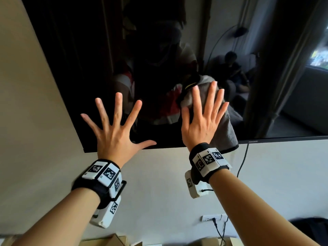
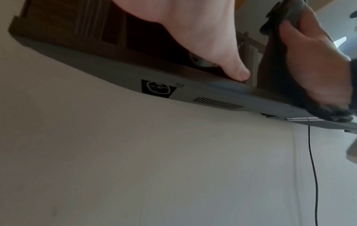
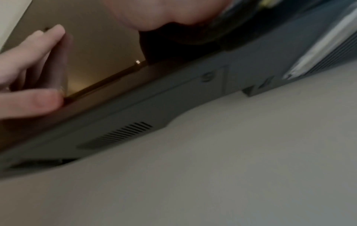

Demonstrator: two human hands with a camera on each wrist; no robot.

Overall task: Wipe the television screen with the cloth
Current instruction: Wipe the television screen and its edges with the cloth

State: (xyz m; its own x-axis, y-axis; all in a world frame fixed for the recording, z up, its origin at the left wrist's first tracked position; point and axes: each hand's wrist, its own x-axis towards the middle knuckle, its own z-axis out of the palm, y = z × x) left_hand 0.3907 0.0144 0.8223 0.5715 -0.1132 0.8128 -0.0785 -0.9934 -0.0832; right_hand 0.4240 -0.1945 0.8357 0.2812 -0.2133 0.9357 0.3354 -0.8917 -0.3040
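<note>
One grey cloth (image 1: 225, 128) lies flat under the right hand's (image 1: 204, 121) spread fingers at 6 o'clock on the television screen (image 1: 124, 50), so wiping looks underway with most glass left, while the left hand (image 1: 115, 132) rests splayed at 9 o'clock and a cable (image 1: 244, 158) dangles below, obstructing nothing.

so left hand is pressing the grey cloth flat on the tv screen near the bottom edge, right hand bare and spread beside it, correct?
Hands are swapped. In the head view the right hand presses the grey cloth flat on the tv screen near the bottom edge; the left hand is the bare one, fingers spread beside it.
</note>
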